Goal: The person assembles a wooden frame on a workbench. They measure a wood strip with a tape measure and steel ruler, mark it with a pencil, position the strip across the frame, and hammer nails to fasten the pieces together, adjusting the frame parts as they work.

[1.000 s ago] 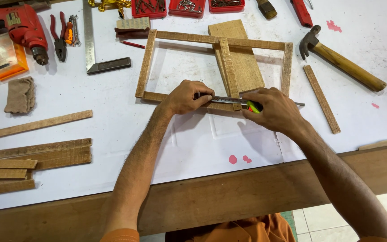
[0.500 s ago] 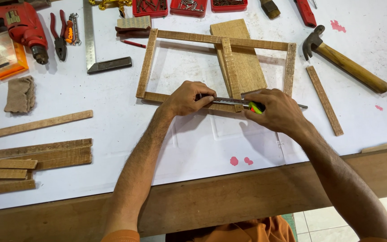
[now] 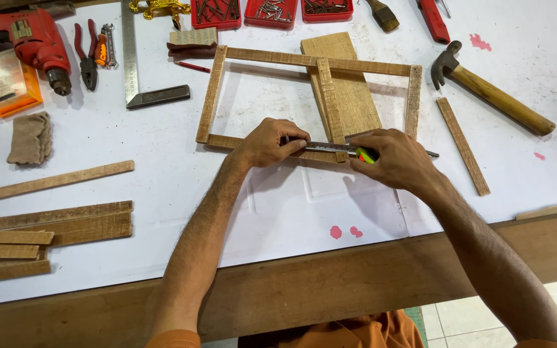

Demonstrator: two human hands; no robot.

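A white-covered workbench [image 3: 162, 193] carries loose wood strips [image 3: 46, 225] nearest; further in, the left hand [image 3: 267, 143] presses curled fingers on a metal ruler [image 3: 330, 147] across the wooden frame [image 3: 211, 96], the right hand [image 3: 398, 158] pinching its yellow-green end; beyond lies a hammer [image 3: 491, 93]

- A single head-worn view looks steeply down from above the near edge of the white-topped wooden workbench [image 3: 98, 138], facing away from the wearer toward 12 o'clock.
- It sits close: both forearms enter from 6 o'clock, with the left hand [image 3: 267, 143] and right hand [image 3: 394, 159] near the centre.
- The rectangular wooden strip frame [image 3: 211, 96] lies just above centre (the bench's far edge is cut off).
- No second view shares the scene.
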